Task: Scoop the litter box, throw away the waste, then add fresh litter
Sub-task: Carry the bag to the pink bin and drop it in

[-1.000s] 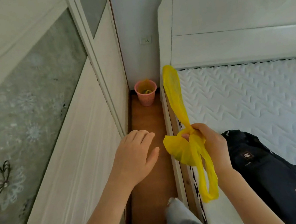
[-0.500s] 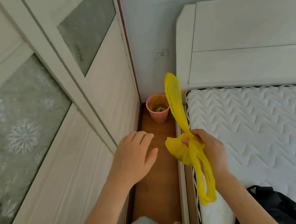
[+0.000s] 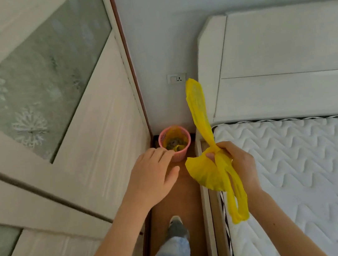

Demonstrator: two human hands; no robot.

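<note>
My right hand [image 3: 240, 162] pinches yellow plastic bag [image 3: 208, 171], one strip sticking up, loop hanging down. My left hand [image 3: 152, 177] hovers, fingers straight, near pink wastebasket [image 3: 175, 141] in far corner between wardrobe [image 3: 91, 143] and bed [image 3: 300, 163].

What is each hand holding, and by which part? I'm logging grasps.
The right hand grips the yellow plastic bag at its bunched middle; the left hand holds nothing.

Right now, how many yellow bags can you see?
2. One yellow bag is held in the right hand beside the bed. Another yellow bag lines the pink bin in the corner. More may be hidden.
</note>
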